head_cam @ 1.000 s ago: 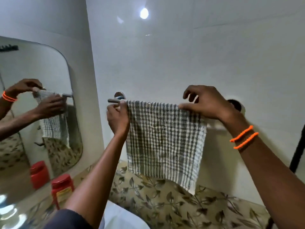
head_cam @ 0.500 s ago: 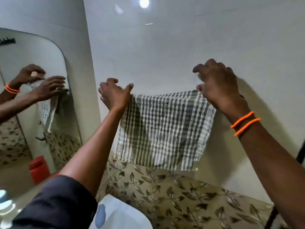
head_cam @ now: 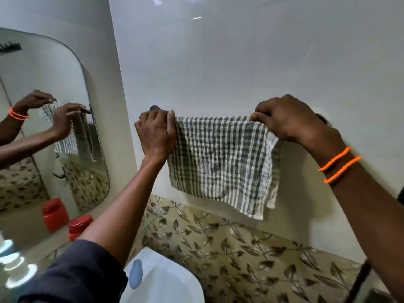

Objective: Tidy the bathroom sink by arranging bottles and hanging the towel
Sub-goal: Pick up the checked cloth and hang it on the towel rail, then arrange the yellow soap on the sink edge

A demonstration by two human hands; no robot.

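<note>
towel (head_cam: 223, 162): grey and white checked cloth, stretched flat against the white wall, top edge pulled level between both hands, lower edge hanging free and sloping down to the right corner, just above the leaf-pattern tile band (head_cam: 218, 243)
left hand (head_cam: 156, 136): pinching the towel's top left corner, thumb up on the cloth edge, fingers curled over behind it
right hand (head_cam: 284, 119): gripping the top right corner, fingers folded down over the edge, two orange bead bands (head_cam: 338, 165) on the wrist
rail: honestly can't see the bar itself, only a round chrome mount (head_cam: 155, 107) peeking out right above the left hand's knuckles
mirror (head_cam: 54, 119): on the left wall, shows both hands and the towel from the other side
red bottle (head_cam: 79, 226): red-capped, standing on the ledge below the mirror, partly hidden behind the left forearm
sink (head_cam: 166, 278): white rim at the bottom, with a blue blob on it that I can't make out
</note>
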